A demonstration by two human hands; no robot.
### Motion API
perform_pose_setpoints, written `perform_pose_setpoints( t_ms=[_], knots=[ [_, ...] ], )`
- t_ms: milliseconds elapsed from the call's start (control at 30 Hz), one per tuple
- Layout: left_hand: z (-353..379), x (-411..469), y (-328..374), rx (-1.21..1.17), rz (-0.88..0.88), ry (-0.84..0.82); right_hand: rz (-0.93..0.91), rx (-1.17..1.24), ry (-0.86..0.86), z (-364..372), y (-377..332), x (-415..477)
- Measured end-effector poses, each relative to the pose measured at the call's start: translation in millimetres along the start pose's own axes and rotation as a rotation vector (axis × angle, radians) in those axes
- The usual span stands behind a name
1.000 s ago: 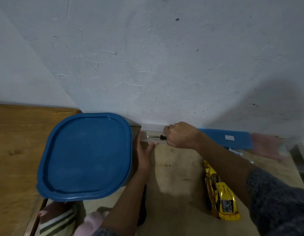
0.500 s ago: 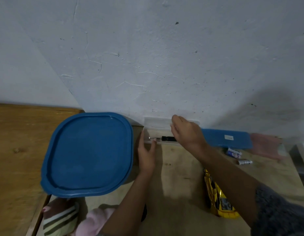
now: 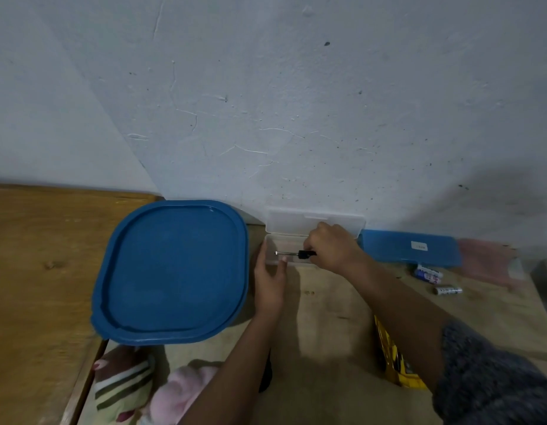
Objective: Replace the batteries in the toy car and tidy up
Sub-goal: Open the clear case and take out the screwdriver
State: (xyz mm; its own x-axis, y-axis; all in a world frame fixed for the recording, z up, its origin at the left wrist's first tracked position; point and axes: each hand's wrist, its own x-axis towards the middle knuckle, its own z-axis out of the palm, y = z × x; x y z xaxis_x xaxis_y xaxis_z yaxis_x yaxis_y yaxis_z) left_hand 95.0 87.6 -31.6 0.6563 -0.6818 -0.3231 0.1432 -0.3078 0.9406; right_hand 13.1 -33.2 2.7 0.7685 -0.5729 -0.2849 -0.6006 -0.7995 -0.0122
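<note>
A clear plastic case (image 3: pixel 296 220) lies against the wall with its lid standing open. Inside it lies a screwdriver (image 3: pixel 289 253) with a thin metal shaft and a black handle. My right hand (image 3: pixel 335 250) is over the case's right half, fingers curled around the handle's end. My left hand (image 3: pixel 269 283) holds the case's left front corner, thumb on the side and a fingertip on the front wall. The yellow toy car (image 3: pixel 395 363) lies at lower right, partly hidden under my right forearm. Two batteries (image 3: pixel 429 273) (image 3: pixel 447 290) lie loose at right.
A large container with a blue lid (image 3: pixel 174 271) stands left of the case. A flat blue box (image 3: pixel 410 246) and a pink object (image 3: pixel 488 262) lie along the wall at right. Striped and pink soft things (image 3: pixel 128 384) sit at the bottom left. A wooden surface (image 3: pixel 36 256) adjoins on the left.
My right hand let go of the screwdriver in the case, reached to the lid, and has come back onto the handle. The lid now stands up against the wall. My left hand stayed on the case.
</note>
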Motion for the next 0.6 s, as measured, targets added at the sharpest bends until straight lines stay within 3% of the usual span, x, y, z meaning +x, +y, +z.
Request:
perform_pose_setpoints(
  t_ms=[333, 467, 600],
  knots=[
    [-0.4, -2.0, 5.0, 0.116, 0.009, -0.042, 0.027, 0.284, 0.080, -13.9, 26.0, -30.4],
    [0.6, -5.6, 10.4, 0.216, 0.027, -0.068, 0.104, 0.478, 0.204, -14.2, 37.0, -59.4],
    [10.2, -13.1, 17.9, 0.478, 0.084, 0.045, 0.234, 0.678, 0.391, -15.7, 56.3, -102.0]
  ],
)
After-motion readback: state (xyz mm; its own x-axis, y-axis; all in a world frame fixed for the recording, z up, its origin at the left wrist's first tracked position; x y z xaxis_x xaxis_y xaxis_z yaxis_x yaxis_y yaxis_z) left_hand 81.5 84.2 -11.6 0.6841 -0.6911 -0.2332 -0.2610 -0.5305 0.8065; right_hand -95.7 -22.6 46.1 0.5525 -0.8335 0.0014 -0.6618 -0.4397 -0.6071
